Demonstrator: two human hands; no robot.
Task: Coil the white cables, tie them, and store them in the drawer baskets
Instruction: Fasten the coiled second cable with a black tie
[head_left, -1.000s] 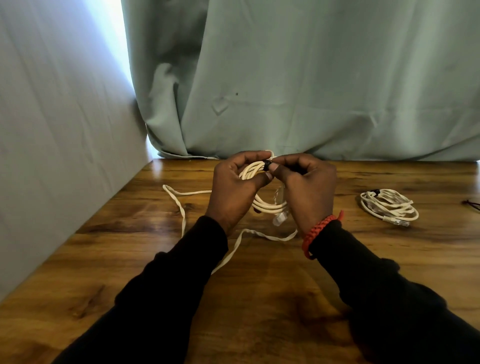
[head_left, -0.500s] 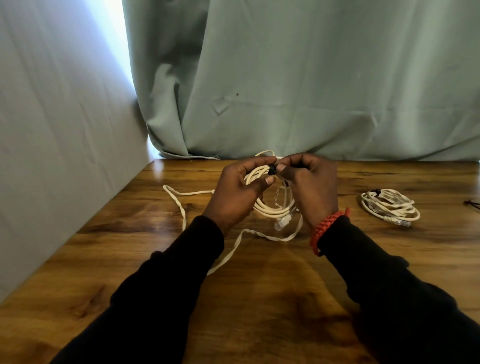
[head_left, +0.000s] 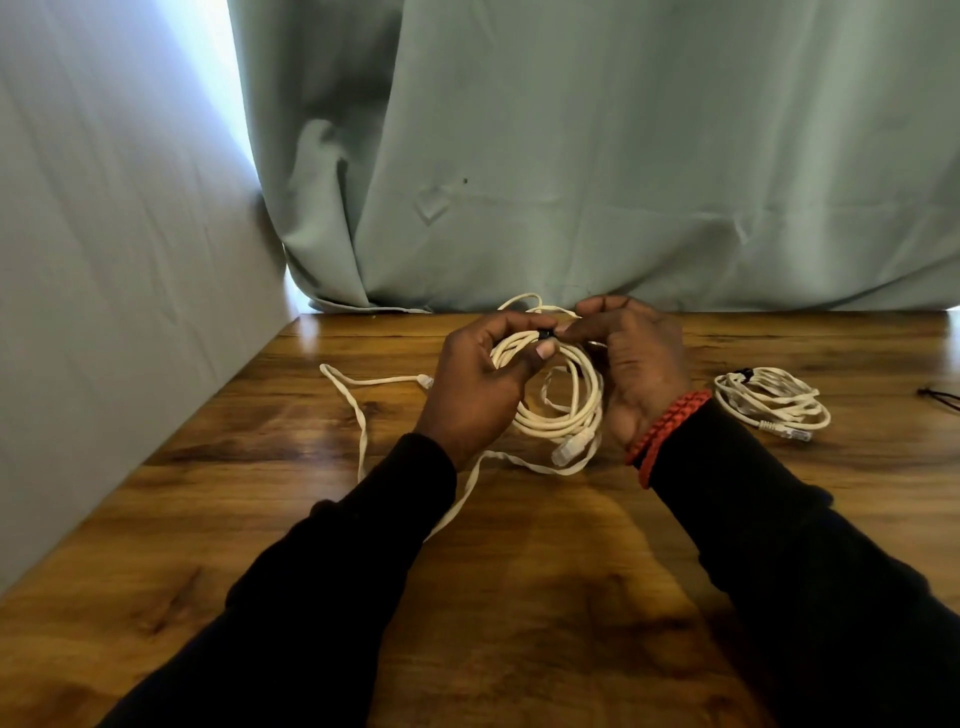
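Note:
A coiled white cable (head_left: 576, 400) hangs between my hands above the wooden table (head_left: 519, 597). My left hand (head_left: 478, 384) grips the top of the coil, thumb against the strands. My right hand (head_left: 634, 364) pinches a small black tie (head_left: 546, 333) wrapped on the coil's top. A clear plug (head_left: 571, 448) dangles at the coil's bottom. A loose flat white cable (head_left: 358, 415) trails over the table at the left and under my left wrist. A second white cable coil (head_left: 774, 402), bound with a black tie, lies on the table at the right.
A pale green curtain (head_left: 597, 156) hangs behind the table's far edge. A grey wall (head_left: 104, 260) borders the table's left side. A thin black tie (head_left: 940, 397) lies at the far right edge. No drawer or basket shows.
The coil has spread wider and hangs more open between my hands. My right hand has shifted slightly right while both hands keep hold at the coil's top.

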